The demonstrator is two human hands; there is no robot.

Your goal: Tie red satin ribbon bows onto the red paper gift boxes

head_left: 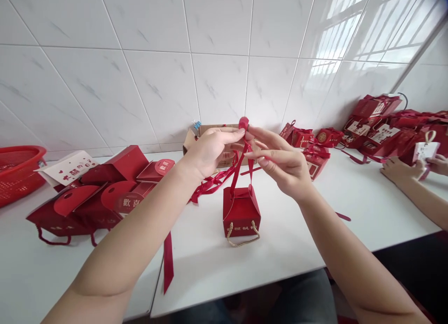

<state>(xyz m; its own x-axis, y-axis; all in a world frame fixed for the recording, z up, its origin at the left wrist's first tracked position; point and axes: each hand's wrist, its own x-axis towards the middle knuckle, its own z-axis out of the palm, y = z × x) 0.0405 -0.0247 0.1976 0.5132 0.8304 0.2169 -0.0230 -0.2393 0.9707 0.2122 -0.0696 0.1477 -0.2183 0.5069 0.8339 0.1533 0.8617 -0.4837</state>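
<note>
A small red gift box with a twisted cord handle stands upright on the white table. From its top a red ribbon rises to my hands, which are raised above the box. My left hand pinches the ribbon near its upper loop. Close beside it, my right hand also grips the ribbon, its thumb and fingers bent around it. The exact crossing of the ribbon between my fingertips is partly hidden.
Red gift boxes and a red plastic basket sit at left. Loose ribbons lie before a cardboard box against the tiled wall. More finished-looking boxes are piled at right, near another person's hands.
</note>
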